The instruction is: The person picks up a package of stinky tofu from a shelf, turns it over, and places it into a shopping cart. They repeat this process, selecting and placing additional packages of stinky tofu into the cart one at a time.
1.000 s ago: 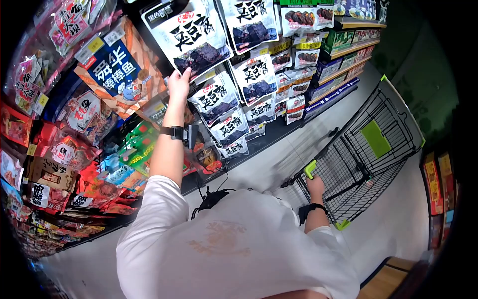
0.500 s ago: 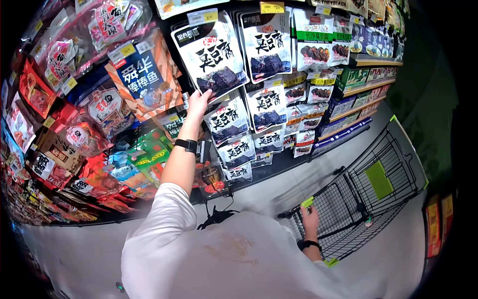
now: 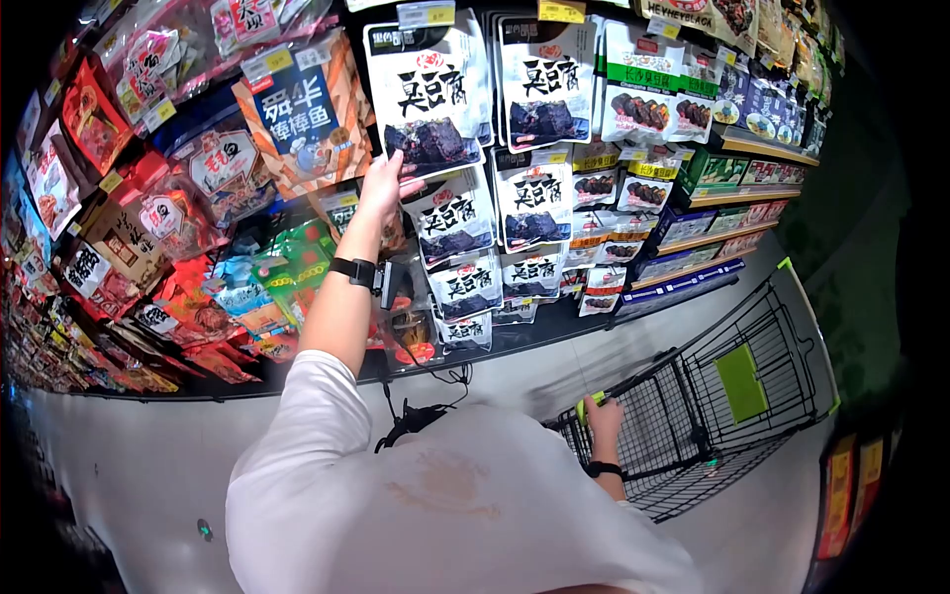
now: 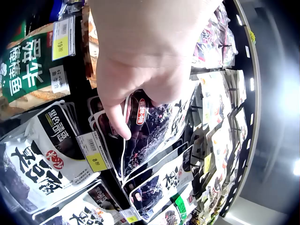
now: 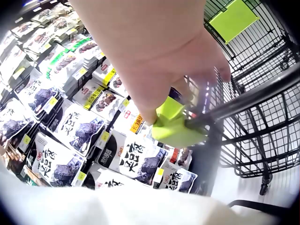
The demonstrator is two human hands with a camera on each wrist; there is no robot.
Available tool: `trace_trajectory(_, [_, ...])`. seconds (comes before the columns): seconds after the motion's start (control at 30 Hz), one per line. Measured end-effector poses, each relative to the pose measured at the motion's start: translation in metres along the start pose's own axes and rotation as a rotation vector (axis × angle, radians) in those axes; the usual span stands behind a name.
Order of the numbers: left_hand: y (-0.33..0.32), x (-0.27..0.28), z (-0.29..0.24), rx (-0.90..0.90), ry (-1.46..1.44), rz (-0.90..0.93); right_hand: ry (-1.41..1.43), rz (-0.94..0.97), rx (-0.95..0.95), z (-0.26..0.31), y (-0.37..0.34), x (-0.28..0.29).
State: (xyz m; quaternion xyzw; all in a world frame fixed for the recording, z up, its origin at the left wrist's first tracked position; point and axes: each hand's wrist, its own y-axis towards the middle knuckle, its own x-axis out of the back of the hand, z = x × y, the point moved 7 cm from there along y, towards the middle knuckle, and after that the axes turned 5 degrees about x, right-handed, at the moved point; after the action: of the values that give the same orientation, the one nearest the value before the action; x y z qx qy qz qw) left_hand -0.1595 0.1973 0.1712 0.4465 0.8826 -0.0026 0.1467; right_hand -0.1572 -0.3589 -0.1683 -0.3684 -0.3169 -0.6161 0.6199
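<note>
At the front of the rack hangs a white-and-black bag of stinky tofu (image 3: 430, 94). My left hand (image 3: 381, 188) is at its lower left corner, pinching the edge. Seen from the left wrist, the thumb (image 4: 118, 123) lies across the bag's edge near a small red label, while most other fingers are tucked out of sight against the bag (image 4: 152, 126). My right hand (image 3: 605, 424) grips the light-green end of the shopping cart handle (image 3: 591, 403). In the right wrist view its fingers curl round this green grip (image 5: 176, 126).
Matching stinky tofu bags (image 3: 542, 84) hang beside and below. An orange-and-blue fish snack bag (image 3: 302, 114) hangs to the left, above red packets (image 3: 198, 302). The wire cart (image 3: 683, 406) stands on the grey floor at the right. Boxed goods fill further shelves (image 3: 732, 173).
The head view has shifted, then settled. My left hand stays at the bag's lower corner, its fingers looking more spread. The bag hangs more upright in view. My right hand keeps the cart handle.
</note>
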Motion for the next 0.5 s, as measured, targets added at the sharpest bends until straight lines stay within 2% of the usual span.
trace_trajectory(0.1, [-0.015,0.005,-0.015,-0.016,0.062,-0.059,-0.071,-0.016,-0.004,0.012,0.012,0.01])
trace_trajectory(0.13, [-0.017,0.006,-0.017,-0.009,0.049,-0.038,-0.076,0.053,-0.011,0.013,0.016,0.008])
trace_trajectory(0.27, [-0.039,-0.007,-0.031,-0.003,0.025,-0.026,-0.106,0.074,-0.024,0.016,0.019,0.02])
trace_trajectory(0.33, [-0.05,-0.012,-0.034,-0.016,0.013,0.022,-0.114,0.311,-0.096,0.015,0.021,0.018])
trace_trajectory(0.43, [-0.075,-0.022,-0.035,0.012,0.008,0.039,-0.133,0.238,-0.063,0.013,0.029,0.028])
trace_trajectory(0.5, [-0.091,-0.026,-0.027,0.02,0.047,0.016,-0.154,0.271,-0.047,0.026,0.028,0.042])
